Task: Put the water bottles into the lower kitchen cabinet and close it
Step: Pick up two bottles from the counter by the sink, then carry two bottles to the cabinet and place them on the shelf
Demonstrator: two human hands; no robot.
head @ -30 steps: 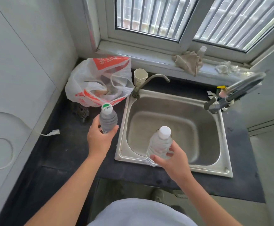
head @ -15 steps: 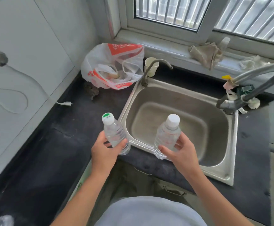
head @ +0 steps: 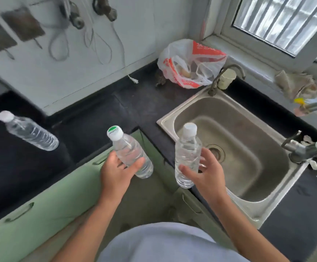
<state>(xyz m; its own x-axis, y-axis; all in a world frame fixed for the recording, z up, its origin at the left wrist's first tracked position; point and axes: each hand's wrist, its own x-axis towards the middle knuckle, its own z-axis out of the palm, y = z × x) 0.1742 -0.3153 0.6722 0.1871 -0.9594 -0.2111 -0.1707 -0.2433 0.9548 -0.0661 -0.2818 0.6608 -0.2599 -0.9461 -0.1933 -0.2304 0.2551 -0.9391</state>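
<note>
Holding green-capped bottle [head: 132,155] in left grip [head: 119,172]; right grip [head: 203,175] wraps white-capped bottle [head: 187,156], both above cabinets.

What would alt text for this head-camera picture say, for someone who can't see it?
A person's left hand and right hand each hold a clear water bottle, one green-capped, one white-capped, above green cabinets. A third bottle stands on the black counter, left of a steel sink.

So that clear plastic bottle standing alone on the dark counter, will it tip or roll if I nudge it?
The clear plastic bottle with the white cap looks tall and narrow, so it probably tips easily. Round-bodied, it would likely roll afterwards. It seems full, so probably fairly heavy for its size.
</note>
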